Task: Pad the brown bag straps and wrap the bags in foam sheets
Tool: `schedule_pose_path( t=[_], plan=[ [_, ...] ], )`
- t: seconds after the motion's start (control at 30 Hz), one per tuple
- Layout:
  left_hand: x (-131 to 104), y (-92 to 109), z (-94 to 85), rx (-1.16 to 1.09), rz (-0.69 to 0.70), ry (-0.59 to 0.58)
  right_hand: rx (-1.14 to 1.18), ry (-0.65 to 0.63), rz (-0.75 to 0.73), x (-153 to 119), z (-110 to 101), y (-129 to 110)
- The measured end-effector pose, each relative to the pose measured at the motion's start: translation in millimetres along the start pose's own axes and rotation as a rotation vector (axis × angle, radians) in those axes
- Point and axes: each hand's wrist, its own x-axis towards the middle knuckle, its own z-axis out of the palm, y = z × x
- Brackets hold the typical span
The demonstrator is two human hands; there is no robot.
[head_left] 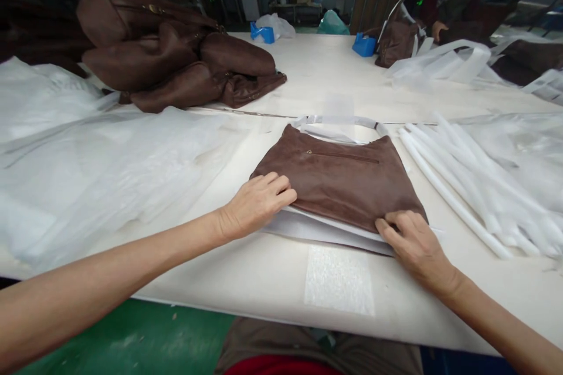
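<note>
The brown bag (343, 179) lies just beyond the clear square sheet (339, 281), its long axis running roughly left to right across it and its white-wrapped handle (365, 123) on the side farthest from the sheet. Both hands pinch the bag's near edge: the left hand (263, 200) beyond the sheet and to its left, the right hand (412, 243) to its right and nearer it. White paper (328, 230) shows between that edge and the sheet.
</note>
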Motion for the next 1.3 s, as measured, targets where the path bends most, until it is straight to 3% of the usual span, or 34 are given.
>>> schedule_pose_path(
  t=[0.17,0.37,0.6,0.67,0.8,0.87,0.93,1.0,1.13,1.2,1.3],
  plan=[
    [-19,-6,11.3,-0.134,-0.050,0.089,0.090,0.019,-0.030,-9,3,1],
    [-34,-19,13.2,-0.344,-0.122,0.081,0.139,0.013,0.053,-15,11,2],
    [-49,-13,51.5,-0.256,-0.119,0.288,0.079,-0.033,0.013,-18,12,0],
    [-54,-12,41.7,-0.309,-0.139,0.213,0.085,-0.048,-0.009,-16,12,1],
    [-45,-23,-11.5,-0.356,-0.120,-0.173,0.086,-0.032,-0.012,-12,14,2],
    [-27,-23,-31.6,-0.320,-0.112,-0.168,0.079,-0.029,-0.006,-12,16,1],
    [-4,-14,-34.9,-0.288,-0.097,-0.034,0.074,-0.035,0.003,-12,17,0],
    [19,1,-21.7,-0.281,0.009,0.067,0.071,-0.038,0.004,-11,17,-1],
    [42,26,26.7,-0.242,0.329,0.064,0.066,-0.042,0.013,-6,16,-1],
    [41,28,46.2,-0.207,0.375,0.082,0.064,-0.064,0.026,-4,13,-1],
    [37,24,60.3,-0.170,0.362,0.159,0.073,-0.118,0.049,-8,5,-1]
  ],
)
